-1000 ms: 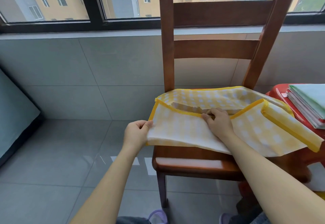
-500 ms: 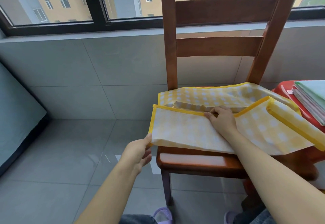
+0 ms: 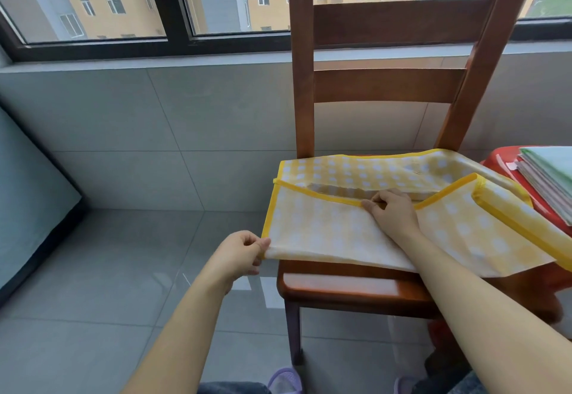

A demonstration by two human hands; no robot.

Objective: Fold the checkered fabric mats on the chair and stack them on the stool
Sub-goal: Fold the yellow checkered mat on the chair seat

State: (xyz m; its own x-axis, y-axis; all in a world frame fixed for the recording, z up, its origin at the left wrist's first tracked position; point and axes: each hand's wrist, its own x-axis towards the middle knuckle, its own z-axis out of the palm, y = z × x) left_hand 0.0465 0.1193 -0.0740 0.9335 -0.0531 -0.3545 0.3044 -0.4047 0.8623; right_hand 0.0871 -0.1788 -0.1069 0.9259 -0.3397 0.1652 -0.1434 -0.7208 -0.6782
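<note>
Our left hand (image 3: pixel 240 254) pinches the yellow checkered mat's (image 3: pixel 325 226) near-left corner; right hand (image 3: pixel 391 211) fingers grip its folded yellow edge on the chair (image 3: pixel 356 288).

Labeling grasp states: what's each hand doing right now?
Left hand: pinches the near left corner of the yellow checkered mat.
Right hand: fingers curled on the mat's yellow trim, pinching it.

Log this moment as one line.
left hand: pinches yellow checkered fabric mat corner | right hand: pinches border | wooden chair: mat half-folded
</note>
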